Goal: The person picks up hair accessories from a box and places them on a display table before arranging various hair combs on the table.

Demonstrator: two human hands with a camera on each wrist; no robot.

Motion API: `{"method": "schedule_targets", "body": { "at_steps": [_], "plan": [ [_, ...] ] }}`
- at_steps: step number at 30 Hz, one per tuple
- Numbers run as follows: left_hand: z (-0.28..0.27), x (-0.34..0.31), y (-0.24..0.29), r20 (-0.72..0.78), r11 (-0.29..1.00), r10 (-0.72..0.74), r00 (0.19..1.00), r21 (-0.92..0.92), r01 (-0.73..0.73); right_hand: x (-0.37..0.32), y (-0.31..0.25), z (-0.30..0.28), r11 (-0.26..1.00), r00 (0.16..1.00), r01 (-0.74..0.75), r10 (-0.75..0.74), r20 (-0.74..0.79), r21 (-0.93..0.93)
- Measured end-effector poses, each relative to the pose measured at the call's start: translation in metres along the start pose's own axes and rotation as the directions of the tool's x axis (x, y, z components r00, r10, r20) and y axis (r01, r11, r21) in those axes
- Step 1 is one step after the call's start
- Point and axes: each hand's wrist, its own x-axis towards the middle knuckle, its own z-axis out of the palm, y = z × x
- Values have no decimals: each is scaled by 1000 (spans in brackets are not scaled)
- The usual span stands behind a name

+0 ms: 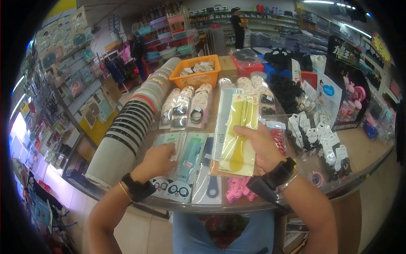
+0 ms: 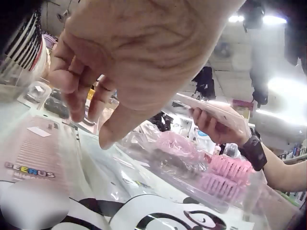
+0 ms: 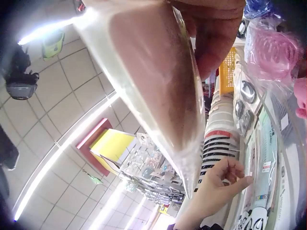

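Observation:
My right hand [image 1: 263,146] holds a stack of packaged combs, its thumb lying across the clear bag with the yellow comb [image 1: 239,148]; a pale comb [image 1: 223,122] shows at the stack's left side. In the right wrist view the bag [image 3: 158,72] fills the near part, under the fingers. My left hand [image 1: 155,161] hovers at or just over the packets on the table, fingers loosely bent and holding nothing; contact cannot be told. Beside it lie a teal comb packet [image 1: 190,154] and a packet with panda faces [image 1: 177,189]. The left wrist view shows the left hand [image 2: 129,57] above these packets.
A roll with black bands [image 1: 127,127] lies along the left. Behind are carded hair ties [image 1: 198,108] and an orange basket [image 1: 194,81]. Pink clips [image 1: 240,189] sit near the front edge, white-tagged items [image 1: 325,139] to the right. A person in black [image 1: 238,29] stands far back.

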Motion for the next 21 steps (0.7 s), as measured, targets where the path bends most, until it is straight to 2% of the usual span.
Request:
{"method": "schedule_targets", "body": {
  "at_steps": [1,2,3,4,5,7,8,10,14,16,20,21],
  "plan": [
    [0,0,2,-40,993,85,996,81,-81,0,0,0,1000,1000,-9,9,10,-7],
    [3,1,2,-40,994,82,996,78,-79,-1,0,1,1000,1000,-12,12,11,-9],
    [8,4,0,-27,959,277,960,69,-275,-1,0,1,1000,1000,-18,18,22,-11],
    [11,6,-1,-17,886,462,887,58,-460,-1,0,1,1000,999,-23,23,33,-13],
    [13,6,1,-20,886,462,887,56,-460,-1,0,1,1000,999,-24,24,33,-17],
    [19,5,5,170,830,467,868,256,-496,1,0,-1,1000,999,-22,22,42,-21],
    [22,4,4,167,831,466,869,255,-495,0,0,0,999,999,-23,24,43,-24],
    [28,3,2,291,887,318,902,244,-391,-1,-2,1,998,998,-54,55,32,-33],
    [25,-2,8,304,902,261,916,260,-343,0,1,-1,999,998,-27,29,50,-34],
    [25,-2,11,300,919,215,929,261,-297,-2,-1,1,997,996,-74,75,55,-29],
    [21,4,12,274,920,241,931,243,-309,-3,-2,3,994,993,-101,103,51,-28],
    [19,6,12,183,935,281,942,168,-311,-3,-2,3,994,992,-104,107,67,-38]
  ]
}}
